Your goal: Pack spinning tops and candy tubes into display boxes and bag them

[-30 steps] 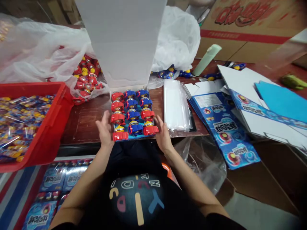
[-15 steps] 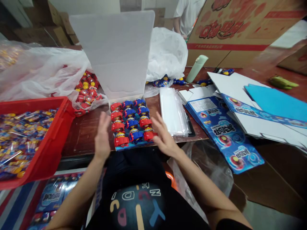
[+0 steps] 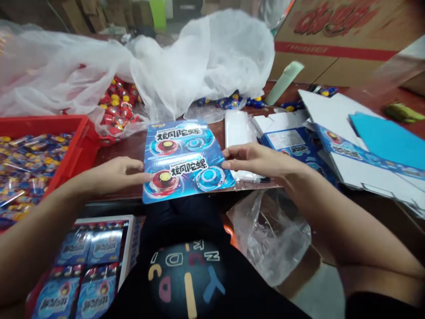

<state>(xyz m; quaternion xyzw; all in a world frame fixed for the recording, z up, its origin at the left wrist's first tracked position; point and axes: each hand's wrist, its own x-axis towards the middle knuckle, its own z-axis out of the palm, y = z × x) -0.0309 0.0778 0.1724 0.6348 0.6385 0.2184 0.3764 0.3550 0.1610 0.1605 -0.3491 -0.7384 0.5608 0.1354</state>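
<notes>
Black cloth of a shirt [image 3: 186, 266] nearest, then at lower left an open white box [image 3: 126, 248] with blue printed packs [image 3: 96, 297] inside. Next, on the dark red table [image 3: 109, 153], right at the front edge, a blue printed panel [image 3: 186, 153]. At left side, left hand [image 3: 116, 175] with thumb over the edge; at right side, right hand [image 3: 259, 159] with thumb and finger at the edge. Cannot tell if pinching firmly or only touching. For doing this well, better to keep both sides level, press equally and lightly, and take care of the corners, as probably easy to bend. Looks smooth and shiny, lying almost flat, slightly turned, with black lettering in two rows and red and pale blue round shapes near each. Farther left, red crate [image 3: 79, 155] of small wrapped pieces [image 3: 29, 168]; behind, red toys [image 3: 117, 115] beside white plastic bags [image 3: 232, 53]; to right, pale green bottle [image 3: 285, 82], and at the back, brown carton [image 3: 348, 66].
</notes>
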